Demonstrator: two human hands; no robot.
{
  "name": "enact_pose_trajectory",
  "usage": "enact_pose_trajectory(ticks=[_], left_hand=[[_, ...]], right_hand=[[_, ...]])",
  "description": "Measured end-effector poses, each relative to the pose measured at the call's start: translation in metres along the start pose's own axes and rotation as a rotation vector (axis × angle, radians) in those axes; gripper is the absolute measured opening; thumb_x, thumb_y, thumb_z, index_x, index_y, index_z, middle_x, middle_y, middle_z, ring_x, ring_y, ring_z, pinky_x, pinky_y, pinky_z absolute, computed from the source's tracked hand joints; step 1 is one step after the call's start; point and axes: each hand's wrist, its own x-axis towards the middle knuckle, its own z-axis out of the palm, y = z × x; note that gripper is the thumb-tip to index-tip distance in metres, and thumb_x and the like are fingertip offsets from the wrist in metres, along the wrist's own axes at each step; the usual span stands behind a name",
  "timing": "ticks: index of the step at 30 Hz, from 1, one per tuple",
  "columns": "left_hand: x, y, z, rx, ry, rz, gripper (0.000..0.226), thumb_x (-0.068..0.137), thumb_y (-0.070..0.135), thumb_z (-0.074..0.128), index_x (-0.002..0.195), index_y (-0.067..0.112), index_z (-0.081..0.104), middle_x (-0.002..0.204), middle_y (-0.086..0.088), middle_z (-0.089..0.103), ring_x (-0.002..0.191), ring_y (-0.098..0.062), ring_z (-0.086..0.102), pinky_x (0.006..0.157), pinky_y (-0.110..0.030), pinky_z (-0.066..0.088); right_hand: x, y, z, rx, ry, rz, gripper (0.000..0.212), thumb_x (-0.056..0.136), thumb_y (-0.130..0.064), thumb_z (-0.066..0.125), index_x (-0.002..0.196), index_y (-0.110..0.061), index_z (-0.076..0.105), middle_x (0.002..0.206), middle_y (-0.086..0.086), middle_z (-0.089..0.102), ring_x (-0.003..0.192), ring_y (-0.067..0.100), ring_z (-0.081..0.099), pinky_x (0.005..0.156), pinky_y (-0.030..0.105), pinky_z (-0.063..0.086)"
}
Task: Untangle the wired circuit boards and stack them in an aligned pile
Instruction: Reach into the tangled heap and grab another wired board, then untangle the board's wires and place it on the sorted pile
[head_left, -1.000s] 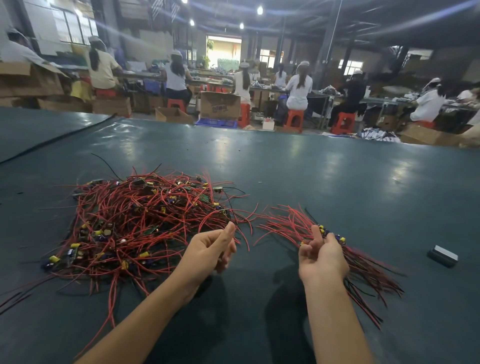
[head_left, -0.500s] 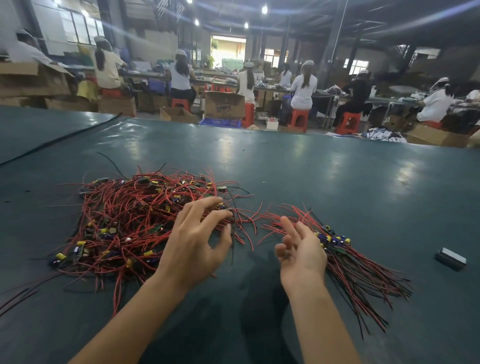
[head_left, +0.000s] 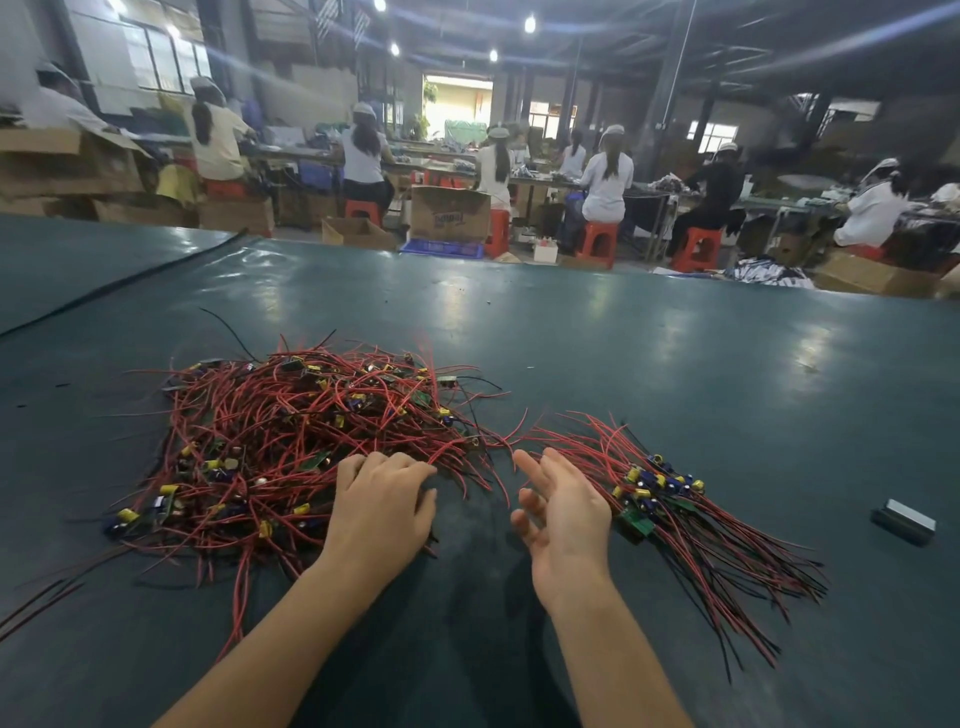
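Two hands working at the bench (head_left: 623, 338)
Left hand (head_left: 382, 512) is pressing bent fingers (head_left: 400, 465) onto the tangled pile (head_left: 291, 431), grip unclear; right hand (head_left: 566, 514) is hovering wide-fingered, empty.

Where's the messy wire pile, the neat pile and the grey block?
messy wire pile (head_left: 291, 444), head view, middle of tangle.
neat pile (head_left: 655, 484), head view, on its boards.
grey block (head_left: 904, 519), head view, top face.

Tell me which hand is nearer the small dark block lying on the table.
Right. The right hand is open left of the block, with the sorted bundle between them; the left hand is farther left, at the tangled pile.
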Motion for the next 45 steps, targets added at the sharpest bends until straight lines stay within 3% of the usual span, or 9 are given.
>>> enact_pose_trajectory(ticks=[3, 7, 18, 22, 24, 30, 33, 38, 45], left_hand=[[0.000, 0.008, -0.010, -0.179, 0.207, 0.041, 0.020, 0.083, 0.006, 0.068, 0.095, 0.021, 0.075, 0.097, 0.009, 0.072, 0.090, -0.015, 0.065, 0.088, -0.030, 0.023], [-0.001, 0.018, -0.018, -0.304, 0.425, 0.236, 0.019, 0.084, 0.014, 0.060, 0.089, 0.021, 0.077, 0.098, 0.013, 0.072, 0.090, -0.005, 0.062, 0.089, -0.036, 0.029], [0.002, 0.013, -0.022, -0.266, 0.602, 0.442, 0.025, 0.087, 0.018, 0.060, 0.068, 0.024, 0.075, 0.086, 0.019, 0.072, 0.088, -0.008, 0.063, 0.091, -0.036, 0.030], [0.002, 0.012, -0.015, -0.191, 0.525, 0.266, 0.023, 0.085, 0.014, 0.058, 0.095, 0.015, 0.078, 0.117, 0.004, 0.070, 0.114, -0.020, 0.055, 0.092, -0.054, 0.041], [0.000, 0.015, -0.014, -0.121, 0.497, 0.183, 0.029, 0.080, 0.017, 0.061, 0.106, 0.016, 0.076, 0.127, -0.007, 0.062, 0.117, -0.024, 0.047, 0.096, -0.049, 0.036], [-0.005, 0.033, -0.019, -0.622, 0.102, 0.087, 0.030, 0.087, 0.050, 0.052, 0.070, 0.029, 0.065, 0.066, 0.014, 0.062, 0.060, -0.005, 0.057, 0.060, -0.029, 0.044], [-0.008, 0.040, -0.013, -0.940, -0.086, 0.000, 0.036, 0.098, 0.050, 0.046, 0.071, 0.035, 0.065, 0.063, 0.014, 0.063, 0.056, -0.002, 0.057, 0.055, -0.016, 0.042], [-0.004, 0.039, -0.012, -1.282, -0.102, -0.180, 0.048, 0.091, 0.052, 0.045, 0.072, 0.014, 0.066, 0.058, -0.003, 0.056, 0.052, -0.015, 0.053, 0.048, -0.022, 0.041], [-0.001, 0.038, -0.010, -1.267, -0.021, -0.164, 0.032, 0.099, 0.026, 0.045, 0.086, 0.010, 0.069, 0.060, 0.003, 0.062, 0.053, -0.003, 0.056, 0.049, -0.013, 0.045]], right_hand=[[-0.002, 0.000, 0.002, -0.059, -0.052, 0.009, 0.013, 0.096, -0.017, 0.060, 0.107, -0.019, 0.067, 0.087, -0.003, 0.078, 0.045, 0.004, 0.056, 0.040, 0.018, 0.044], [-0.007, 0.001, 0.007, -0.196, -0.184, 0.012, 0.022, 0.095, -0.035, 0.062, 0.098, -0.016, 0.072, 0.086, -0.002, 0.078, 0.062, 0.008, 0.065, 0.044, 0.020, 0.046], [-0.012, -0.008, 0.005, -0.095, -0.132, -0.112, 0.029, 0.086, -0.044, 0.070, 0.069, -0.023, 0.077, 0.075, -0.004, 0.074, 0.050, 0.005, 0.060, 0.044, 0.019, 0.043], [-0.014, -0.009, 0.005, -0.082, -0.144, -0.162, 0.029, 0.091, -0.038, 0.067, 0.071, -0.020, 0.075, 0.079, -0.001, 0.076, 0.052, 0.006, 0.061, 0.041, 0.020, 0.044], [-0.015, -0.009, 0.006, -0.058, -0.135, -0.168, 0.023, 0.093, -0.035, 0.066, 0.078, -0.019, 0.073, 0.082, 0.000, 0.077, 0.053, 0.007, 0.063, 0.041, 0.019, 0.046], [-0.024, -0.001, 0.013, -0.051, -0.171, -0.194, 0.024, 0.093, -0.036, 0.064, 0.074, -0.037, 0.078, 0.081, -0.010, 0.074, 0.072, 0.003, 0.065, 0.057, 0.023, 0.050], [-0.030, 0.011, 0.020, -0.063, -0.272, -0.219, 0.022, 0.092, -0.031, 0.065, 0.075, -0.030, 0.079, 0.075, -0.004, 0.068, 0.073, 0.010, 0.062, 0.062, 0.026, 0.053], [-0.035, 0.021, 0.023, -0.109, -0.347, -0.219, 0.021, 0.093, -0.028, 0.064, 0.080, -0.027, 0.079, 0.073, -0.003, 0.070, 0.067, 0.008, 0.063, 0.062, 0.023, 0.054], [-0.029, 0.019, 0.023, -0.107, -0.246, -0.188, 0.018, 0.089, -0.023, 0.071, 0.075, -0.028, 0.079, 0.078, 0.002, 0.075, 0.076, 0.019, 0.069, 0.075, 0.036, 0.058]])
